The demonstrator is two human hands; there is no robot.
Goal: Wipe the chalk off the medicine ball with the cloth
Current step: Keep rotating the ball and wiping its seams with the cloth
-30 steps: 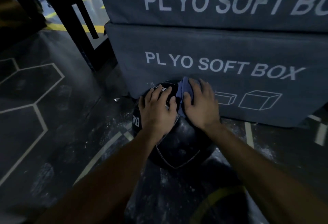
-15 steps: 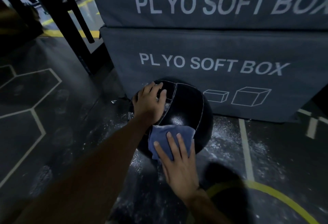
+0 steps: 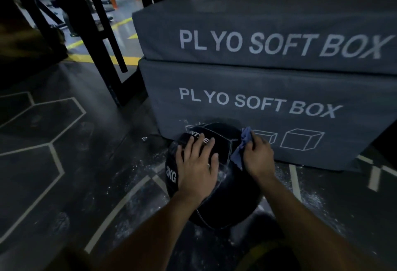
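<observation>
A black medicine ball [image 3: 227, 202] with white lettering sits on the dark floor against the lower grey box. My left hand [image 3: 196, 168] lies flat on its upper left, fingers spread, steadying it. My right hand [image 3: 257, 156] presses a crumpled blue cloth [image 3: 241, 148] against the ball's upper right side, fingers closed on the cloth. A little white chalk shows on the ball between my hands, near the seam.
Two stacked grey soft boxes [image 3: 268, 90] stand right behind the ball. Black rack posts [image 3: 94, 34] rise at the left. White chalk dust [image 3: 146, 169] is scattered on the floor around the ball, which has pale hexagon lines [image 3: 55, 159].
My right hand has carried the cloth from the ball's lower front up to its upper right side. The left hand stays on top. The view has tilted up.
</observation>
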